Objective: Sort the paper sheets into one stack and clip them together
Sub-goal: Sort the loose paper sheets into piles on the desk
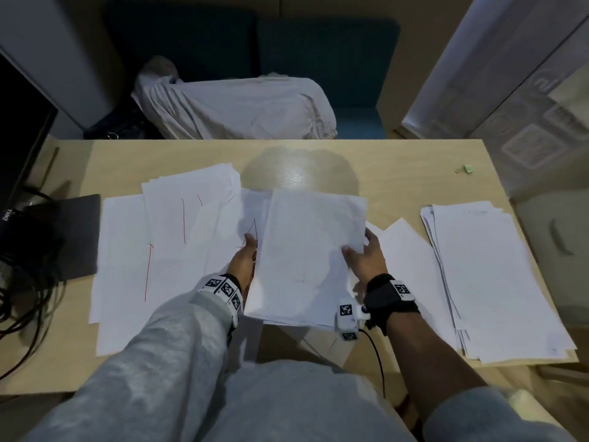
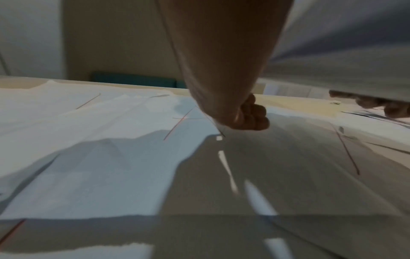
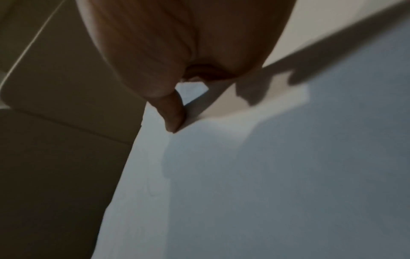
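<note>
Held between both hands, a bundle of paper sheets (image 1: 310,256) sits raised above the tabletop (image 1: 398,167), directly in front of the person.

Left of the left hand (image 1: 243,266), loose sheets (image 1: 178,237) marked with red lines lie overlapped and fanned on the tabletop; a dark flat pad (image 1: 75,234) and cables lie further left.

The left hand grips the bundle's left edge. The left wrist view shows its fingers (image 2: 255,117) curled under the bundle.

The right hand (image 1: 366,260) grips the right edge, thumb on top. The right wrist view shows one fingertip (image 3: 175,119) pressed at a sheet edge.

Right of the right hand, single sheets (image 1: 404,250) lie flat, then a thicker stack (image 1: 497,282) near the tabletop's right edge. A small green clip (image 1: 466,169) lies well beyond that stack, far from both hands.

Procedure, as judged:
1. Keep both grips light so the sheets can slide.
2. Stand the bundle on one edge and tap it on the tabletop until the edges align.
3. Merge it with the remaining sheets and the right stack.
4. Square all edges before fetching the clip; misaligned corners will escape it.
</note>
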Available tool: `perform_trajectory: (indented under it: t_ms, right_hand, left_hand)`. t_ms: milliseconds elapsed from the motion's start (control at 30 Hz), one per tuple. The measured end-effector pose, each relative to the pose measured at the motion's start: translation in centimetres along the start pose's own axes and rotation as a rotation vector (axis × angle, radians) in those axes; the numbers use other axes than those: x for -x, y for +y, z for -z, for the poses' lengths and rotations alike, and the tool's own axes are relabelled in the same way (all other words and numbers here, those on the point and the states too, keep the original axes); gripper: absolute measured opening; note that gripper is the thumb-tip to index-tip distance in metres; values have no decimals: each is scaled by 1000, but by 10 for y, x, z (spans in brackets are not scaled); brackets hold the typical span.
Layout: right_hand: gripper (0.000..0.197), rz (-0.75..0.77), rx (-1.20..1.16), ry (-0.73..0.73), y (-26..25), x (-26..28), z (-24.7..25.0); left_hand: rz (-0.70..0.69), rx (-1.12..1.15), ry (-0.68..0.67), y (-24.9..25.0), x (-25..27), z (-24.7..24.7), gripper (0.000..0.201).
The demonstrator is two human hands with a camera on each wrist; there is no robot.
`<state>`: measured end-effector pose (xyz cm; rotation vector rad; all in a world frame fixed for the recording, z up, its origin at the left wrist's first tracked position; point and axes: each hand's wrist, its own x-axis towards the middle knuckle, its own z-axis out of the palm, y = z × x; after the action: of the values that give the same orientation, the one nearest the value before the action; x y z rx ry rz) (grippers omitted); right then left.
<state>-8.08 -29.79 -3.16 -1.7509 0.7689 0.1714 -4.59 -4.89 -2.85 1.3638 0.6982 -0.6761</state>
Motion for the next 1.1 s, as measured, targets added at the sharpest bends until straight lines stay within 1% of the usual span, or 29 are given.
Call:
perform_trajectory:
  t_ms: [33, 100, 133, 167, 200, 267, 300, 333, 400, 467, 533, 567, 600, 633, 667, 733, 767, 800, 833, 900, 967, 1033, 1067, 1100]
  right_hand:
    - [50, 19, 18, 37, -1, -2, 7]
    - [33, 36, 80, 104, -1, -6, 25]
    - [27, 19, 67, 142, 1, -9, 34]
    - [23, 0, 33, 190, 5, -12, 44]
    - [21, -18, -5, 238, 8, -13, 54]
    - [23, -34, -30, 342, 21, -19, 74]
    - [27, -45, -26, 375, 26, -20, 83]
    - [30, -63, -7, 391, 29, -17, 91]
    - [32, -91, 80, 382, 35, -10, 103]
    - [31, -126, 154, 329, 48, -4, 108]
    - [29, -147, 174, 288, 59, -2, 106]
    - [28, -155, 167, 275, 62, -1, 103]
    - [26, -156, 141, 258, 63, 1, 100]
    - [23, -155, 101, 260, 62, 1, 97]
    - [20, -152, 26, 262, 60, 1, 96]
    - [16, -161, -165, 246, 55, 0, 94]
    - [17, -163, -250, 228, 54, -4, 93]
    - [17, -153, -297, 197, 53, -8, 92]
    - [17, -144, -317, 164, 52, -13, 89]
    - [21, -125, -319, 122, 49, -19, 81]
    - [25, -137, -321, 95, 43, -24, 66]
    - [37, -159, -320, 74, 35, -27, 48]
    - [37, -156, -328, 56, 31, -27, 39]
    - [31, -135, -342, 33, 29, -28, 29]
  left_hand:
    - [-45, -73, -40, -2, 1, -4, 52]
    - [-198, -353, -59, -7, -3, -9, 38]
    - [-281, -521, -43, -10, -8, -10, 35]
    - [-362, -702, -23, -13, -11, -9, 36]
    - [-429, -885, 4, -15, -11, -9, 42]
    - [-516, -1224, 0, -22, -11, -10, 63]
    - [-539, -1344, -35, -27, -10, -11, 70]
    - [-563, -1406, -63, -31, -10, -15, 74]
    - [-566, -1372, -74, -37, -12, -26, 77]
    - [-527, -1263, -37, -36, -12, -39, 80]
    - [-495, -1181, 2, -35, -16, -44, 80]
    - [-513, -1177, 48, -34, -17, -43, 78]
    - [-549, -1206, 128, -33, -19, -39, 76]
    - [-563, -1253, 236, -31, -21, -34, 77]
    - [-529, -1283, 345, -29, -21, -28, 81]
    - [-332, -1230, 531, -23, -21, -13, 92]
    - [-228, -1153, 595, -21, -21, -5, 96]
    - [-158, -1067, 641, -19, -22, 3, 101]
    - [-125, -995, 673, -19, -24, 11, 109]
    - [-127, -921, 710, -22, -28, 24, 122]
    - [-135, -936, 692, -21, -27, 32, 124]
    - [-89, -927, 616, -14, -24, 38, 117]
    - [-62, -889, 556, -10, -24, 41, 109]
    - [-60, -852, 497, -8, -25, 44, 97]
